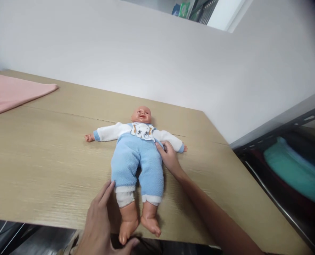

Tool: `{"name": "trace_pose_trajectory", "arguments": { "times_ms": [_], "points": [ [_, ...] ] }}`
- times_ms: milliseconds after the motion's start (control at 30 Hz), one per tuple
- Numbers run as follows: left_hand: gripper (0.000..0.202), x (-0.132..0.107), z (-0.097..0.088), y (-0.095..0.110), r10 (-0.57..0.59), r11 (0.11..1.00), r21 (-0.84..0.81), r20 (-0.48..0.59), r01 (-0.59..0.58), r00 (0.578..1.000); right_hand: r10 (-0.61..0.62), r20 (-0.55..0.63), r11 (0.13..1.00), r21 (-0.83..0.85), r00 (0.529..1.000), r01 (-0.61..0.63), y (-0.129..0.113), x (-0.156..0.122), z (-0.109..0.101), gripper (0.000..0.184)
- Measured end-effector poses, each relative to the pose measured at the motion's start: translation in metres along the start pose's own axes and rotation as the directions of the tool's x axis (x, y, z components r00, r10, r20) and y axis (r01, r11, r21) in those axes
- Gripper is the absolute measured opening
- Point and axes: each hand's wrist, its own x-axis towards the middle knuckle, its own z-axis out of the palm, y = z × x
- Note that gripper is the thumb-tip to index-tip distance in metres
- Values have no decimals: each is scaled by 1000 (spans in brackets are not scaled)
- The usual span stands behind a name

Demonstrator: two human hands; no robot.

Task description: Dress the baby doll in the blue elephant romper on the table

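While a plastic doll in blue-and-white fleece (138,148) lies face-up on the pale wood-grain counter (53,159), the open left hand (98,217) should steady its leg lightly; whether the right hand (170,156) pinches its side is unclear.

My R hand (169,157) pinches the doll's (138,148) blue outfit (127,156) at its R waist; my L hand (100,210), fingers spread, is by the L trouser cuff. Doll's face-up on wood tbl (53,166), pink cloth (14,94) far L.
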Motion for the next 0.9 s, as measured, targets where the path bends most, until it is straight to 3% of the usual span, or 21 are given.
{"name": "trace_pose_trajectory", "arguments": {
  "times_ms": [267, 367, 467, 567, 700, 800, 900],
  "points": [
    [115, 20, -12, 21, -14, 998, -61, -34, 12, 999, -17, 19, 1000, 22, 1000, 16, 1, 0, 2, 48],
    [90, 19, -15, 19, -25, 998, -64, -24, 24, 999, -10, 32, 999, 31, 999, 9, 3, -2, 3, 49],
    [78, 14, -16, 13, -28, 997, -71, 17, 29, 999, -5, 42, 999, 33, 999, 4, 3, -3, 3, 49],
    [74, 11, -19, 8, 14, 999, -36, 22, -13, 1000, -3, 47, 1000, 26, 999, 2, 4, -4, 2, 49],
    [72, 17, -33, 13, 131, 981, 145, -30, -125, 991, -14, 54, 1000, 14, 998, 14, 3, -4, 2, 49],
    [79, 33, -48, 26, 250, 944, 202, 76, -260, 965, -27, 57, 1000, -1, 998, 27, 1, -4, 2, 48],
    [94, 54, -55, 38, 354, 901, 186, 205, -391, 913, -33, 60, 999, -23, 998, 35, 0, -3, 2, 49]
  ]
}}
